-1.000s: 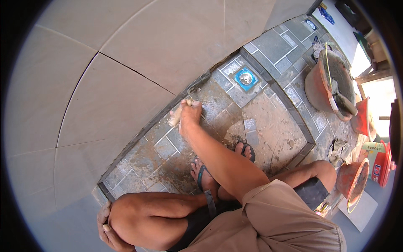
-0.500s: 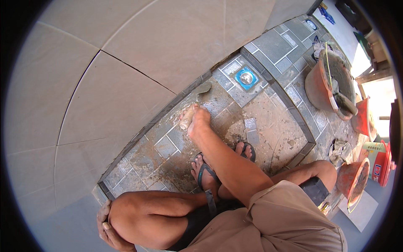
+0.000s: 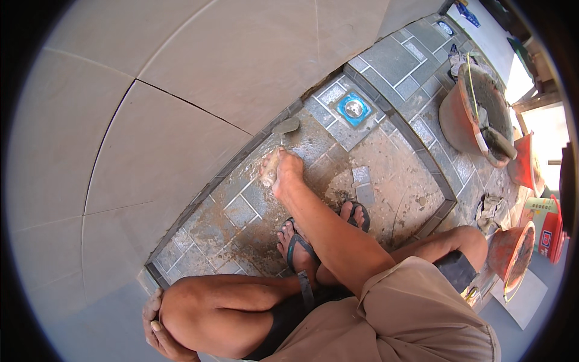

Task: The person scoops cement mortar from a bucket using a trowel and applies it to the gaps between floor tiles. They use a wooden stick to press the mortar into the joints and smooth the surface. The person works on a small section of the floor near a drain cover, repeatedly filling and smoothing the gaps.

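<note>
My right hand (image 3: 282, 171) is closed round the pale handle of a trowel (image 3: 286, 126), low over the wet tiled floor (image 3: 241, 211). The trowel's grey blade sticks out beyond my fist, close to the dark edging at the foot of the wall. Most of the handle is hidden by my fingers. My left hand (image 3: 158, 326) lies over my bent left knee with nothing visible in it, its fingers laid along the skin. Muddy grey residue covers much of the floor around my sandalled feet.
Large beige tiles cover the wall (image 3: 169, 151). A drain with blue film (image 3: 353, 109) sits beyond my right hand. A low raised kerb (image 3: 416, 148) bounds the floor area. On the right stand a big mortar bucket (image 3: 461, 120), a smaller orange bucket (image 3: 503, 256) and a paint tub (image 3: 550, 232).
My right hand and the trowel have shifted only slightly, the blade tipping a little to the left. My left hand stays on the knee; the view has moved a little.
</note>
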A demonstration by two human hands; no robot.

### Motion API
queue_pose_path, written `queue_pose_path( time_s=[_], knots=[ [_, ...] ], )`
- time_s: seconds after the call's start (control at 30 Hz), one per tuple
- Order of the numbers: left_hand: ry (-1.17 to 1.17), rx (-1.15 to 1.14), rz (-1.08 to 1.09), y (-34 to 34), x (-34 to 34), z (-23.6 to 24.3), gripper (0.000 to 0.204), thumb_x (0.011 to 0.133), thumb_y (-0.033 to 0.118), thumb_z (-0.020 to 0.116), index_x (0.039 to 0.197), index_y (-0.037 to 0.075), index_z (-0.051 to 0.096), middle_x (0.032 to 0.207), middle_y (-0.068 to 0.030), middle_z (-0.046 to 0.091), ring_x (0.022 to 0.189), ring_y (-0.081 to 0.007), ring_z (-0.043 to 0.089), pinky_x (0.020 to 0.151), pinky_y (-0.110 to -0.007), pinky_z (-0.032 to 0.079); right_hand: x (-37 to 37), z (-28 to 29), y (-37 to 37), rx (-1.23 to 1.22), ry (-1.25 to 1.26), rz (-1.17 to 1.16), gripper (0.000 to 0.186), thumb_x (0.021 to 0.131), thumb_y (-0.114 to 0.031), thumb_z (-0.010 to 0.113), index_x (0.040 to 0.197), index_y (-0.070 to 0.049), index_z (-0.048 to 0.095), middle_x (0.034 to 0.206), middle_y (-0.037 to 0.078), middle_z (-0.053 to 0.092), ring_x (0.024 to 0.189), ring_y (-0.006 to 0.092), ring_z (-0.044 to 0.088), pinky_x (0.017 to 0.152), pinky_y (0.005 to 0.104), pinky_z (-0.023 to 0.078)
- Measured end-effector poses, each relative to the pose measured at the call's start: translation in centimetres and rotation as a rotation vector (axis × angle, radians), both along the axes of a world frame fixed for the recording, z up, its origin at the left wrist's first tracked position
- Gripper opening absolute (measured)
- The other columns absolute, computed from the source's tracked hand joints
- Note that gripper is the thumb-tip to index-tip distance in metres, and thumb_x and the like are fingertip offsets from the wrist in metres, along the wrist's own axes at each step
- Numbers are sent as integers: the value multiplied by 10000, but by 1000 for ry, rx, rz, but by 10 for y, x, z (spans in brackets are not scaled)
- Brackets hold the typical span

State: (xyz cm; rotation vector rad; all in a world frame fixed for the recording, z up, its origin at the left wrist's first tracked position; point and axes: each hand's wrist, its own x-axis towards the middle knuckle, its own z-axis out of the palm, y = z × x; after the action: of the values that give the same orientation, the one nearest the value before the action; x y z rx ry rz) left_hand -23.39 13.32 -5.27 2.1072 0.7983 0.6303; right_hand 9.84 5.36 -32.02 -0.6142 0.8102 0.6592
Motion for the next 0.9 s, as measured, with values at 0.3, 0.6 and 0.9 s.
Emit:
queue_pose_path(
  time_s=[0.3, 0.6, 0.9],
  knots=[
    [6, 16, 9, 0, -1, 1, 493, 1104, 305, 415, 1268, -89, 663, 1298, -243, 686, 1194, -339, 661, 1099, -469, 479, 1, -4, 5, -80, -63, -6, 133, 1118, -169, 488, 1191, -58, 491, 903, 111, 565, 693, 225, 598, 549, 420, 560],
    [9, 13, 6, 0, 0, -1, 497, 1102, 294, 404, 1269, -97, 661, 1288, -246, 689, 1186, -340, 666, 1092, -469, 486, 10, -12, -2, -119, -171, 28, 137, 1108, -169, 501, 1189, -59, 492, 953, 108, 579, 727, 234, 622, 546, 441, 567],
    [-16, -22, 17, 3, -3, -3, 494, 1106, 288, 394, 1274, -93, 660, 1290, -249, 689, 1189, -345, 667, 1094, -470, 487, -16, -24, -14, -250, -176, 81, 102, 1103, -172, 527, 1117, -74, 501, 917, 84, 559, 705, 210, 588, 544, 413, 552]
  ],
)
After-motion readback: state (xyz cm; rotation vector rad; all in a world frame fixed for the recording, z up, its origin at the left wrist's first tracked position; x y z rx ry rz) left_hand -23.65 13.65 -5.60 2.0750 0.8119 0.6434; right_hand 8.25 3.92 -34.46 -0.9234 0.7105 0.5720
